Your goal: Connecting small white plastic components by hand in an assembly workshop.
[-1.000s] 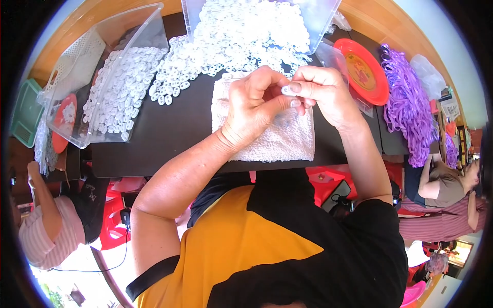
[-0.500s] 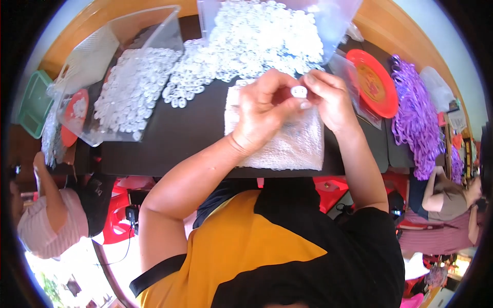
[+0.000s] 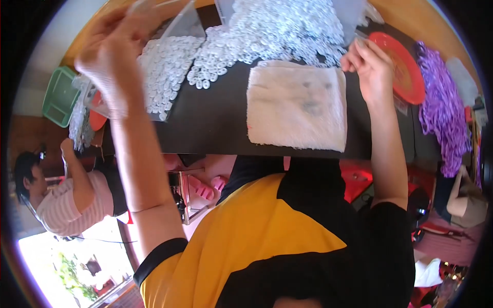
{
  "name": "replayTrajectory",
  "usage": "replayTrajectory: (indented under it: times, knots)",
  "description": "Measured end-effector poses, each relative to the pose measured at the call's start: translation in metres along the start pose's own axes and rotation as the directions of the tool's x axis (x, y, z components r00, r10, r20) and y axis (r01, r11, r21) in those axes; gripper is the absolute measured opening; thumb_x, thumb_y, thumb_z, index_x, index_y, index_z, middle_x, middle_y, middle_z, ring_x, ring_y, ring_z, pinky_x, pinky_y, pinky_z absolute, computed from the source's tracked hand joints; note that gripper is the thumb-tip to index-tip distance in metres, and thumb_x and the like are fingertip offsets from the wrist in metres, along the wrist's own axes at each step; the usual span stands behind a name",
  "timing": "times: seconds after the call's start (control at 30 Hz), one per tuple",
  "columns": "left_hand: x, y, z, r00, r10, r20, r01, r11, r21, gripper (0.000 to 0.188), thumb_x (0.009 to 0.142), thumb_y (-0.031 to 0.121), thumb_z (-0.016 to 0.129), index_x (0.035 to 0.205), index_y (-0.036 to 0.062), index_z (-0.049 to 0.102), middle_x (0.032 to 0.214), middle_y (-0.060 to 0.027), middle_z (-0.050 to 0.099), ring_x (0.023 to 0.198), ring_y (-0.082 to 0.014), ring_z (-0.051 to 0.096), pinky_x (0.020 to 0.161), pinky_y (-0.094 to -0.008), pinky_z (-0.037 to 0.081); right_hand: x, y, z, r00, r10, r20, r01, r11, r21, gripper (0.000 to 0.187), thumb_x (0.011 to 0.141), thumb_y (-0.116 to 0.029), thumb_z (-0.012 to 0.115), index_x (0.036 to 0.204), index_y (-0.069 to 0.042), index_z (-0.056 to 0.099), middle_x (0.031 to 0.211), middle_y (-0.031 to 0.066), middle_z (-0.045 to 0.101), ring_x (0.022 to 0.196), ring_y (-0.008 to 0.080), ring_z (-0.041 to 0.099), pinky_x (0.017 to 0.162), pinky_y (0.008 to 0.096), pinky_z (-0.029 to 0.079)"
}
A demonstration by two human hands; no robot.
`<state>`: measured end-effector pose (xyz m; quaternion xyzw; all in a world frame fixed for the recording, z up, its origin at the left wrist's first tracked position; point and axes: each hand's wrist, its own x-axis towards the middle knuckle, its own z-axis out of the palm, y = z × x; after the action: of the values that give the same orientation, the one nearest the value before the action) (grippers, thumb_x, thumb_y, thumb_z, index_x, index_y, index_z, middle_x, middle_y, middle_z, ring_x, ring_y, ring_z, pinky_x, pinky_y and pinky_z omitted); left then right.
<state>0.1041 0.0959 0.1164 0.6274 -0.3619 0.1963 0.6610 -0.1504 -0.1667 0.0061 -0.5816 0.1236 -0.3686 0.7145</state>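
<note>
My left hand [image 3: 115,54] is raised at the far left, over the clear bin [image 3: 181,19] that holds small white oval pieces [image 3: 172,56]. Motion blurs its fingers, so whether they grip anything does not show. At the right edge of a folded white cloth [image 3: 295,110], my right hand [image 3: 371,64] has its fingers curled and pressed together. Whatever may be between them is hidden. Close beyond the cloth, a large heap of the same white pieces [image 3: 287,28] spills over the dark table [image 3: 215,123]. Faint grey stains mark the cloth.
A red plate [image 3: 417,84] lies right of my right hand, with a bundle of purple straps [image 3: 442,113] beyond it. On the far left stands a green basket [image 3: 57,97]. One person [image 3: 77,200] sits at the left, another [image 3: 467,205] at the right.
My hands were together over the cloth, pinching a small white piece. They have parted: the left swung far left, the right moved right. My view has shifted, and the cloth is now uncovered.
</note>
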Motion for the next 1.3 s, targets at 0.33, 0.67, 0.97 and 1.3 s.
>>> replayTrajectory:
  times: [0.33, 0.67, 0.97, 1.3]
  knots:
    - [0.033, -0.035, -0.037, 0.956, 0.262, 0.132, -0.247, 0.477, 0.844, 0.026, 0.074, 0.024, 0.075, 0.095, 0.0082, 0.073, 0.09, -0.0099, 0.07, 0.077, -0.0226, 0.067, 0.074, -0.0333, 0.052, -0.004, -0.002, 0.001, 0.999, -0.028, -0.028, 0.027, 0.998, -0.053, 0.026, 0.094, -0.021, 0.056, 0.091, 0.005, 0.06, 0.062, 0.0017, 0.045, 0.066, 0.0203, 0.056, 0.063, 0.0283, 0.039]
    - [-0.091, -0.059, 0.086, 0.732, 0.035, 0.681, -0.291, 0.92, 0.265, 0.01, 0.076, 0.012, 0.069, 0.079, 0.0028, 0.066, 0.084, -0.0157, 0.066, 0.08, -0.0347, 0.064, 0.07, -0.0407, 0.051, -0.008, 0.001, 0.009, 0.999, 0.031, -0.036, -0.035, 0.994, -0.103, 0.027, 0.09, -0.022, 0.065, 0.077, 0.001, 0.062, 0.055, -0.001, 0.044, 0.054, 0.0144, 0.053, 0.055, 0.0249, 0.039]
    - [-0.103, -0.085, 0.1, 0.632, -0.202, 0.749, -0.118, 0.929, 0.35, 0.016, 0.076, 0.017, 0.069, 0.08, 0.0023, 0.066, 0.079, -0.0191, 0.066, 0.077, -0.035, 0.064, 0.068, -0.0412, 0.051, -0.009, -0.003, 0.008, 0.998, 0.067, 0.011, -0.063, 0.98, -0.187, 0.025, 0.092, -0.021, 0.062, 0.083, 0.003, 0.062, 0.058, -0.0004, 0.045, 0.059, 0.0153, 0.055, 0.058, 0.0244, 0.037]
    - [-0.103, -0.049, 0.116, 0.66, -0.314, 0.683, 0.299, 0.943, 0.145, 0.009, 0.082, 0.009, 0.068, 0.083, 0.0003, 0.067, 0.068, -0.0006, 0.06, 0.058, -0.0064, 0.05, 0.054, -0.0221, 0.041, -0.011, 0.004, 0.016, 0.998, 0.051, 0.02, -0.046, 0.975, -0.218, 0.023, 0.088, -0.02, 0.067, 0.077, 0.001, 0.063, 0.056, -0.0015, 0.047, 0.053, 0.0098, 0.051, 0.054, 0.0225, 0.035]
